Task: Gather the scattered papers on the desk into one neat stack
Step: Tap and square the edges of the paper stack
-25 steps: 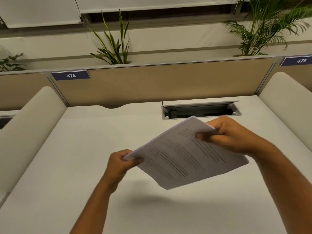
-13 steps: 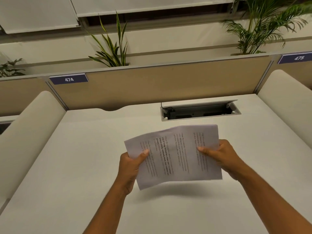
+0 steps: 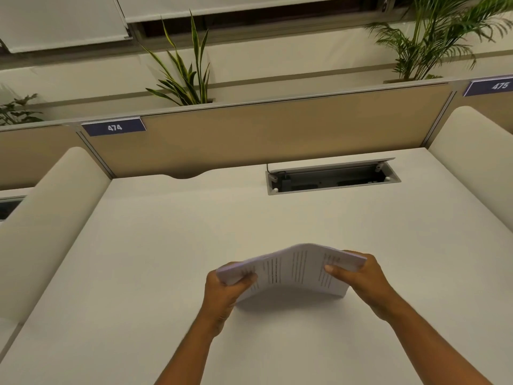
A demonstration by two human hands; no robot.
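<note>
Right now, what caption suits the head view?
Both hands, left hand and right hand, grip a bowed stack of papers over the desk.

Single head-worn wide-angle view, no second camera to overlap with. It looks forward and down from above the near edge of the desk (image 3: 166, 245), toward the back partition (image 3: 277, 134). Hands sit low-centre, close to the lens, forearms entering from the bottom edge. Plants (image 3: 186, 70) and window blinds (image 3: 61, 20) fill the top, with wide-angle bending at the edges.

Partition label (image 3: 113, 127) reads "474", another label (image 3: 492, 86) "475"; the papers' (image 3: 291, 270) print is illegible.
</note>
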